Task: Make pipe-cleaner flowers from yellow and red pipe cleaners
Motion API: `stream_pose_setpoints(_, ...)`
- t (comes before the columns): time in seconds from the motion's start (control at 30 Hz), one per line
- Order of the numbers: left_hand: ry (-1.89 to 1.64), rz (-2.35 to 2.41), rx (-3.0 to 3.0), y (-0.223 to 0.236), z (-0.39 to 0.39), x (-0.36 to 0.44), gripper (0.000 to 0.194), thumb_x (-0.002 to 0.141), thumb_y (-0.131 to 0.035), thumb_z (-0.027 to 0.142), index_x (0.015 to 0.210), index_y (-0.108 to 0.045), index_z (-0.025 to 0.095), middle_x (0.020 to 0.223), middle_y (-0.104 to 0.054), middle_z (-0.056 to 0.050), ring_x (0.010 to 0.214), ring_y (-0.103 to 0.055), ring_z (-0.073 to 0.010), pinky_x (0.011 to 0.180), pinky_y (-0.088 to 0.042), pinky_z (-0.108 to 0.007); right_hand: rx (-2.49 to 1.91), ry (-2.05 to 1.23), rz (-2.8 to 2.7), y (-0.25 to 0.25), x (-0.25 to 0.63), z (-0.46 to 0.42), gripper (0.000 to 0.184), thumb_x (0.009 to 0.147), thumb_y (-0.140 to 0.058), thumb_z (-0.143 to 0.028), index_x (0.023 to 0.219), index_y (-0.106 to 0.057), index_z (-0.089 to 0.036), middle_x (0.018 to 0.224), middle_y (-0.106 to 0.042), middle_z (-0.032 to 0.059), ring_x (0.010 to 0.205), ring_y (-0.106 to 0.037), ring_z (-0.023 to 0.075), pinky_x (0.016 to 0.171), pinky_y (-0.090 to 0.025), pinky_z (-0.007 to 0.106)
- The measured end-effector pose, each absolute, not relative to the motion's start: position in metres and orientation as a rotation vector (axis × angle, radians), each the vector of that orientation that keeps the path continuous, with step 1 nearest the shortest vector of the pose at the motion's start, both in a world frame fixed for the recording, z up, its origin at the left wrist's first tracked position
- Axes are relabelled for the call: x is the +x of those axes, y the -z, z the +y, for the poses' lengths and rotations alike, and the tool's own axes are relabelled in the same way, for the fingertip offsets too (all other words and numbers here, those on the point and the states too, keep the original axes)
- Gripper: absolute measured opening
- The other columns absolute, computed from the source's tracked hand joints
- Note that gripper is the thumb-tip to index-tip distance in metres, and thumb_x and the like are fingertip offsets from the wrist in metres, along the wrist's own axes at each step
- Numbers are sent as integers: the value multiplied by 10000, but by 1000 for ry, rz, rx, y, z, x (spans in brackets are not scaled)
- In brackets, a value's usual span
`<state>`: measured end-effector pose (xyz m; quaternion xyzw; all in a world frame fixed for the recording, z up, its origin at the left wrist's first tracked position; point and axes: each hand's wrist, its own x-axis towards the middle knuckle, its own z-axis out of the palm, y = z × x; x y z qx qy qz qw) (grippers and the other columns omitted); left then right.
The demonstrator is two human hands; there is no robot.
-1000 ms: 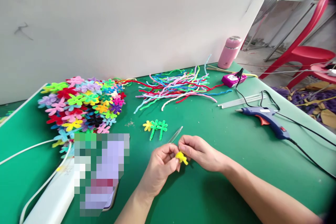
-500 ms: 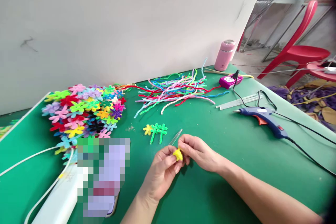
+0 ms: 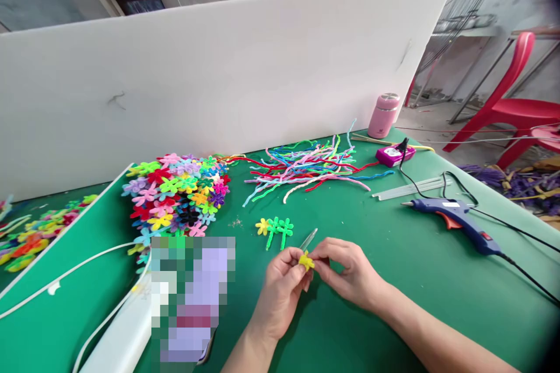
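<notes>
My left hand (image 3: pixel 280 294) pinches a small yellow pipe-cleaner flower (image 3: pixel 307 261) between thumb and forefinger. On the flower's right side, the closed fingertips of my right hand (image 3: pixel 356 274) grip its edge; the exact contact is partly hidden. Just beyond the hands lies a slim, pointed, shiny tool (image 3: pixel 308 239), its near end covered by the left hand. Farther off on the green table are a yellow flower (image 3: pixel 262 226) and two green fuzzy pieces with stems, one of them a green flower shape (image 3: pixel 286 227).
A heap of coloured fuzzy flowers (image 3: pixel 175 192) lies left, behind a pixelated phone (image 3: pixel 205 285) and a white box-like object (image 3: pixel 118 332). Loose pipe cleaners (image 3: pixel 306 166) spread at the back. A glue gun (image 3: pixel 455 215), glue sticks (image 3: pixel 406 188), purple socket (image 3: pixel 395 155) and pink flask (image 3: pixel 384 115) stand right.
The camera view has tilted up and turned left, so the table sits lower and farther right. The yellow flower's petals show more plainly, and my right fingers have shifted to its right side.
</notes>
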<state>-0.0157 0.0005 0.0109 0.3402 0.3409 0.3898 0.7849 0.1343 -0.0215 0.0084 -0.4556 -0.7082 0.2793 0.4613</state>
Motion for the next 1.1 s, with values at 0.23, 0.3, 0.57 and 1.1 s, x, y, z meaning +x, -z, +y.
stream_pose_setpoints(0.23, -936, 837, 939, -13, -1, -16, 139, 676, -663, 262, 699, -590, 146, 607, -494, 28, 545, -419, -84, 498, -324, -196, -1192, -525, -1757, -13, 125, -22, 160, 745, -465, -77, 793, -576, -182, 666, -583, 17, 565, -516, 122, 531, -405, 220)
stream_pose_setpoints(0.3, -971, 852, 972, -13, -2, -17, 115, 696, -652, 249, 717, -600, 148, 602, -485, 35, 539, -396, -76, 494, -312, -189, -1238, -536, -1719, -13, 121, -22, 174, 727, -457, -56, 789, -562, -180, 665, -561, 12, 558, -500, 116, 522, -397, 209)
stream_pose_setpoints(0.57, -964, 849, 1078, -14, -2, -24, 108, 721, -641, 233, 786, -636, 147, 576, -478, 38, 515, -368, -69, 472, -282, -188, -1143, -565, -1830, -22, 127, -20, 203, 699, -453, -19, 813, -518, -173, 726, -536, 11, 611, -488, 112, 553, -386, 202)
stream_pose_setpoints(1.1, -825, 478, 529, -19, -2, -22, 96, 749, -591, 174, 793, -659, 122, 313, -396, 87, 350, -215, -42, 538, -357, -231, -1035, -1264, -1411, -28, 122, -17, 206, 851, -500, -354, 817, -476, -152, 663, -452, -33, 580, -408, 86, 520, -358, 191)
